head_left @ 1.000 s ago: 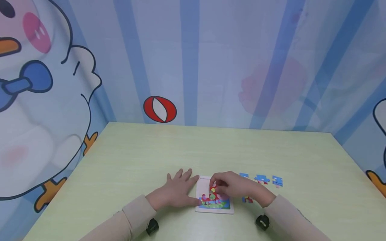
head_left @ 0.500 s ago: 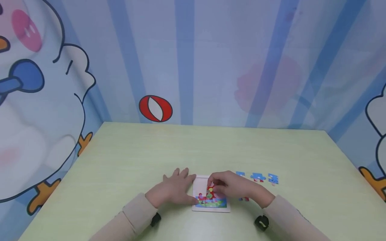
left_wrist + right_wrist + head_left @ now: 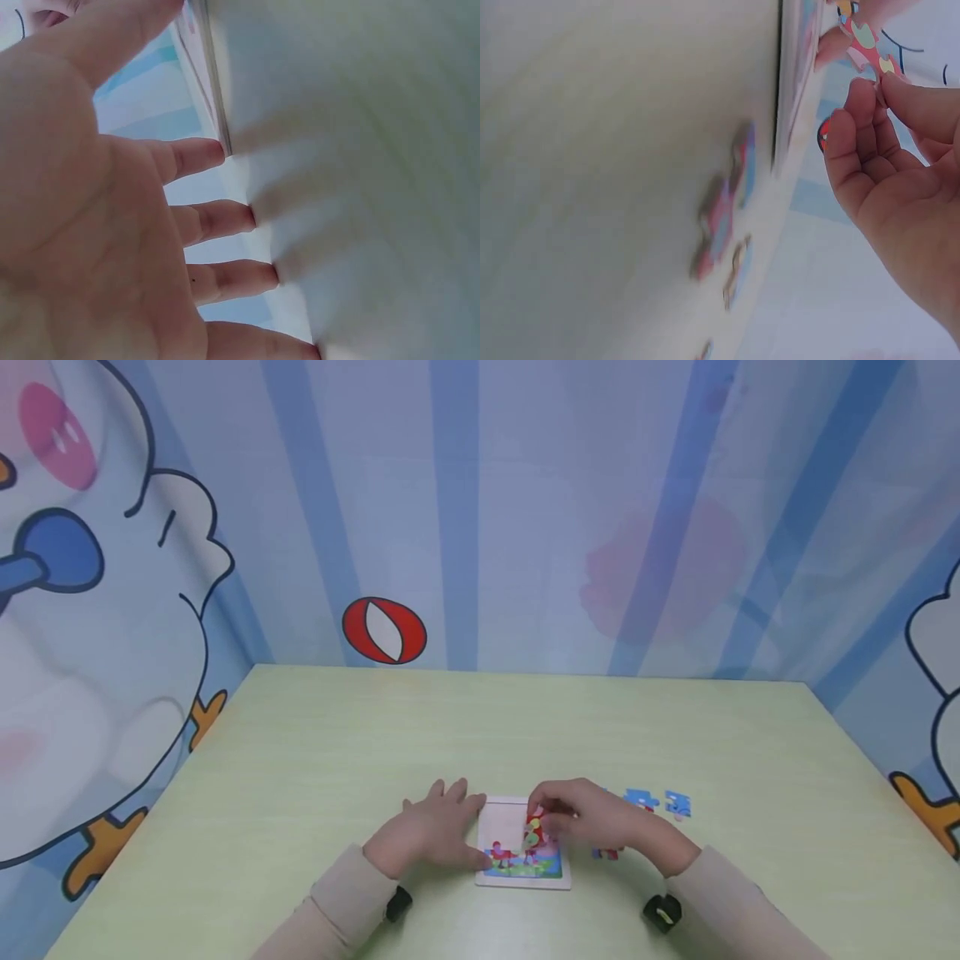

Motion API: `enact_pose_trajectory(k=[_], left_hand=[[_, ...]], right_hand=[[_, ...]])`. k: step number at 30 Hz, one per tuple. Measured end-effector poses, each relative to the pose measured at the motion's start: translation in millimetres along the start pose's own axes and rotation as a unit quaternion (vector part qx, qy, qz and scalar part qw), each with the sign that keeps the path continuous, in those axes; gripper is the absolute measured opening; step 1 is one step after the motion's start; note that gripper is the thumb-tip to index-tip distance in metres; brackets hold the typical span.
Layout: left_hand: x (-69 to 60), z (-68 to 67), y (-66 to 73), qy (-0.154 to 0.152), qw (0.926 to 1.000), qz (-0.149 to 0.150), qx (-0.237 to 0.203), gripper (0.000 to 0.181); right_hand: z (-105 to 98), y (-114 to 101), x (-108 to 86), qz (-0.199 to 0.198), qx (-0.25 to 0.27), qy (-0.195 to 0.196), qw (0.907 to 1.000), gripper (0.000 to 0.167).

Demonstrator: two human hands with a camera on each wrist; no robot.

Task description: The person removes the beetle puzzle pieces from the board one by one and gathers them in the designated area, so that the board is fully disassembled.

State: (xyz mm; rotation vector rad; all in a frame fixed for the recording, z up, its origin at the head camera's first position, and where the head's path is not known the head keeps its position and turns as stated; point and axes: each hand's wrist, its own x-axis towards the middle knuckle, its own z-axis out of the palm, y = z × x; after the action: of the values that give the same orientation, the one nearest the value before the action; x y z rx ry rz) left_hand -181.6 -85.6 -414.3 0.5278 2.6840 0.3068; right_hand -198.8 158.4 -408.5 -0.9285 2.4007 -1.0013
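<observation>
My right hand [image 3: 588, 814] pinches a red puzzle piece [image 3: 534, 832] with green and yellow spots between thumb and fingers. In the right wrist view this puzzle piece [image 3: 865, 43] is tilted and held clear of the tabletop. It hangs over the right half of a white-framed puzzle board [image 3: 501, 814], whose lower part carries joined pieces with a blue, green and red picture. My left hand [image 3: 435, 837] lies with fingers spread at the board's left side. Its thumb touches the lower left edge and its index fingertip the upper left corner; in the left wrist view, the other fingertips [image 3: 244, 215] rest on the table.
Loose blue-and-red puzzle pieces lie right of the board, among them one piece [image 3: 642, 799] behind my right wrist and another [image 3: 678, 803] farther right. A red-and-blue piece [image 3: 606, 854] is partly under my right hand. The pale table [image 3: 360, 727] ends at a printed curtain [image 3: 525, 527].
My right hand has moved slightly right and lifted the spotted puzzle piece a little away from the joined pieces. My left hand stays at the board. The head view has shifted slightly.
</observation>
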Motion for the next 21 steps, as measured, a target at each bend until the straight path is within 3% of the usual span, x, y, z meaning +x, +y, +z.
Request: enact_pose_trajectory(k=[9,21], left_hand=[[-1.8,-0.3,0.6,0.006,0.9999,0.005,-0.009,0.087],[-1.7,0.2,-0.5,0.007,0.9999,0.008,-0.011,0.087]], right_hand=[[-23,12,-31.1,-0.013,0.002,0.034,0.9993,0.011],[-51,31,-75.9,0.03,0.007,0.064,0.9974,0.019]])
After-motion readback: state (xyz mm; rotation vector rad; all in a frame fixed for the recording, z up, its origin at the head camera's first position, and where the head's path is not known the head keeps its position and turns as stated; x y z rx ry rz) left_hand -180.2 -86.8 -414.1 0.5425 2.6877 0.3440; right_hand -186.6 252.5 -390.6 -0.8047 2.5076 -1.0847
